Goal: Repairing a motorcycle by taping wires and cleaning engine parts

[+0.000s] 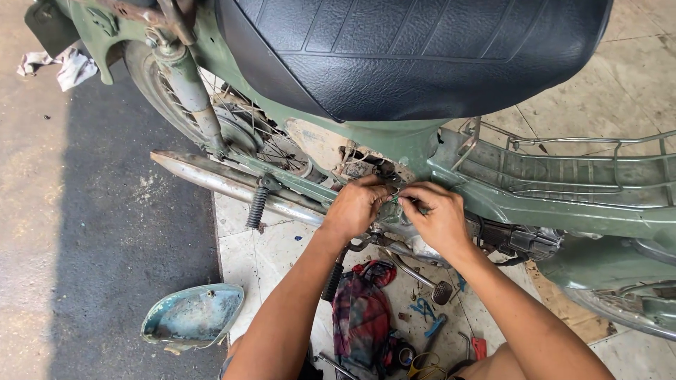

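Observation:
An old green motorbike [563, 204] with a black seat [408, 49] stands across the view. My left hand [355, 205] and my right hand [440, 214] meet at an opening in its side, just under the seat. The fingertips of both pinch at a small part there; the part itself is hidden by my fingers. A chrome exhaust pipe [232, 184] runs to the left below my left hand, with a black footpeg [257, 207] hanging from it.
A detached pale blue side cover [191, 315] lies on the floor at lower left. A red checked rag [362, 313], blue pliers [427, 313] and small tools lie on the tiles between my arms. A crumpled cloth [67, 65] lies upper left. The rear wheel [211, 105] is behind the exhaust.

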